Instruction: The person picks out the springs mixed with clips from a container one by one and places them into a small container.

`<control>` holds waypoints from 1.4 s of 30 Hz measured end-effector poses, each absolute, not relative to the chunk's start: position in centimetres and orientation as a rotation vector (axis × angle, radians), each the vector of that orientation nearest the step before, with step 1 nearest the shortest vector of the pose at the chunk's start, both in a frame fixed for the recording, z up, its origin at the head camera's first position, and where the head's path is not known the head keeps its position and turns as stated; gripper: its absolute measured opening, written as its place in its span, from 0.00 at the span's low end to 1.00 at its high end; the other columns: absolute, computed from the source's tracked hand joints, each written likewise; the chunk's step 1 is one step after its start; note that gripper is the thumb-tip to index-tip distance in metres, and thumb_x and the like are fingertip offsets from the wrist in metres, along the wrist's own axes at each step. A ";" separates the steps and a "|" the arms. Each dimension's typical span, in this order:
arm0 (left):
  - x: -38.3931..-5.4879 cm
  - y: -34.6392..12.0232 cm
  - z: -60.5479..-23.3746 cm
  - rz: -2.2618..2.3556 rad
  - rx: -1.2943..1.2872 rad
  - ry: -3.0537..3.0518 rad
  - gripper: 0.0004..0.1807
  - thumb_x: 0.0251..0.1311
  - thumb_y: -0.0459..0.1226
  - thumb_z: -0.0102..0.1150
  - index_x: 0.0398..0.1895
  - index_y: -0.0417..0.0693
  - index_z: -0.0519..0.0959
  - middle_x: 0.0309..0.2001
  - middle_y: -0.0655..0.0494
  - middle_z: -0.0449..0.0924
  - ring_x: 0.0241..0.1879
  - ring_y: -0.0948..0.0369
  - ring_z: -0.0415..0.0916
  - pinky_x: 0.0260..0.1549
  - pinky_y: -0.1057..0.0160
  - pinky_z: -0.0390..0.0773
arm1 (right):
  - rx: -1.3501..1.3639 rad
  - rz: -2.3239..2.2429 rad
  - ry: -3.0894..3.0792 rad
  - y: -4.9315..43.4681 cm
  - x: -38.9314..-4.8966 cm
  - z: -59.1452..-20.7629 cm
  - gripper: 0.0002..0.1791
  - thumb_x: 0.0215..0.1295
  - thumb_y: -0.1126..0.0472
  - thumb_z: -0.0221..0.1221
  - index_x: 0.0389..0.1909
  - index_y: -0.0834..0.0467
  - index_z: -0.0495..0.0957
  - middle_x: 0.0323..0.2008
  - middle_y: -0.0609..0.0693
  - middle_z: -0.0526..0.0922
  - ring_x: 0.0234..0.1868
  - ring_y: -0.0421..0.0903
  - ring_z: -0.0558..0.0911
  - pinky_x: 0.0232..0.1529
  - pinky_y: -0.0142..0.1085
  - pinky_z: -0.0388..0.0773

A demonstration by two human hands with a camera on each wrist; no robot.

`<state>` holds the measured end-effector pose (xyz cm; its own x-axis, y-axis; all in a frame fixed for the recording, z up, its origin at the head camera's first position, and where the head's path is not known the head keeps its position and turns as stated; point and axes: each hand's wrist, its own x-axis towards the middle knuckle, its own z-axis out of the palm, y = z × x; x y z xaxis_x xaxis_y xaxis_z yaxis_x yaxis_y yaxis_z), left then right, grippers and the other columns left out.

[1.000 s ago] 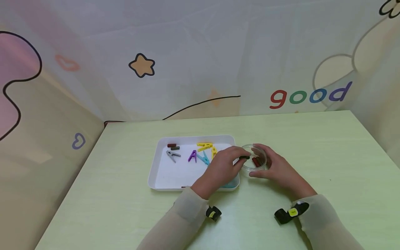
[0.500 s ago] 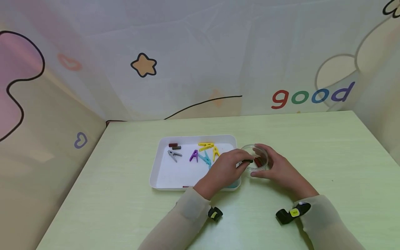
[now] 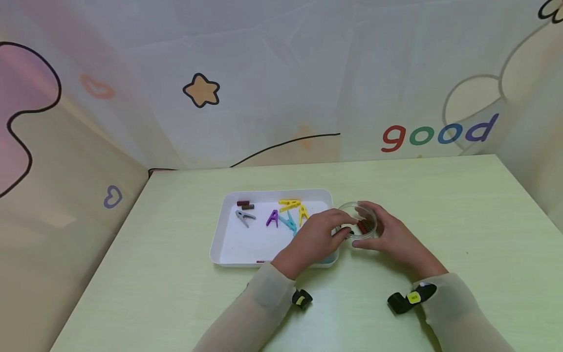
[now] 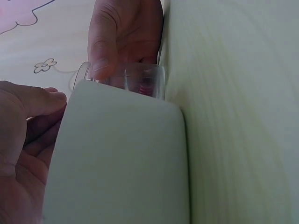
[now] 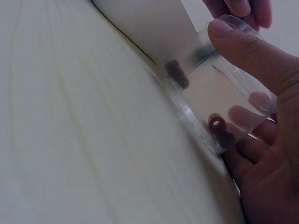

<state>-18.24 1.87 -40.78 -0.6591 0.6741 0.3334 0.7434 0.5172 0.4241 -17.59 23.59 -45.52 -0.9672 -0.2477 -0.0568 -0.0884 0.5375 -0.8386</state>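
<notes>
My right hand (image 3: 393, 237) grips a clear round jar (image 5: 205, 93) on the table, thumb on the near side and fingers behind. Inside the jar are reddish and dark coil springs (image 3: 364, 226). My left hand (image 3: 318, 234) reaches over the jar's left rim from above the tray, thumb and fingertips apart. A small dark spring (image 3: 351, 232) shows just beside its thumb, below the rim. In the right wrist view, a dark spring (image 5: 176, 73) lies at the jar's left bottom and a blurred dark shape sits above it. Nothing shows between the left fingertips there.
A white tray (image 3: 237, 247) stands left of the jar. It holds a grey clothespin (image 3: 244, 217), a purple one (image 3: 272, 218), yellow ones (image 3: 289, 205) and a light blue one (image 3: 289, 223). Red (image 3: 243, 203) and dark springs (image 3: 248, 207) lie at its back left.
The dark spring pinched in my left fingers has dropped from the fingertips into the jar; thumb and fingers have parted. My right hand keeps its grip on the jar.
</notes>
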 end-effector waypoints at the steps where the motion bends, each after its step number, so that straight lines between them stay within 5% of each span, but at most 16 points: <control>1: -18.3 1.9 -40.8 -0.824 -1.231 -2.624 0.13 0.67 0.37 0.56 0.52 0.48 0.82 0.49 0.57 0.83 0.50 0.63 0.79 0.53 0.69 0.76 | -0.287 -1.401 2.606 23.6 -17.6 -45.5 0.53 0.48 0.40 0.71 0.73 0.43 0.53 0.72 0.53 0.63 0.70 0.57 0.65 0.69 0.59 0.60; 42: -19.0 -0.3 -39.4 -0.894 -1.182 -2.626 0.13 0.66 0.36 0.57 0.52 0.50 0.82 0.51 0.57 0.82 0.55 0.60 0.77 0.58 0.65 0.75 | -0.275 -1.339 2.645 23.5 -17.6 -45.2 0.53 0.49 0.41 0.71 0.73 0.43 0.52 0.71 0.52 0.65 0.72 0.58 0.61 0.69 0.61 0.59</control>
